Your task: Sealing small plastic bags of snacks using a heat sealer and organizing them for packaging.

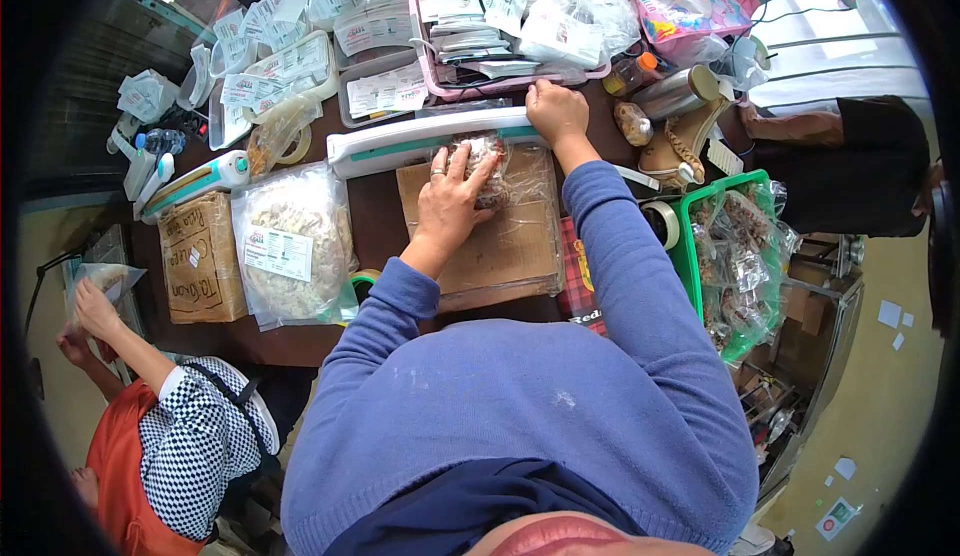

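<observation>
A clear plastic bag of brown and reddish food [491, 190] lies on a flat taped cardboard box [510, 248]. My left hand [452, 200] rests over the bag with fingers spread, holding it against the long white and teal impulse sealer [431, 132]. The bag's far edge is hidden at the sealer. At the sealer's right end, my right hand [559, 115] is closed around its white pressing arm. To the right, a green plastic basket [686, 256] holds several similar filled bags [742, 256].
Left of the box stand a large labelled bag of pale shredded food [289, 233], a marked cardboard carton [199, 263] and a second sealer [199, 181]. Behind are a pink basket [427, 76] of labels, an orange-capped bottle [630, 74] and tape [664, 222]. Other people [187, 436] flank the table.
</observation>
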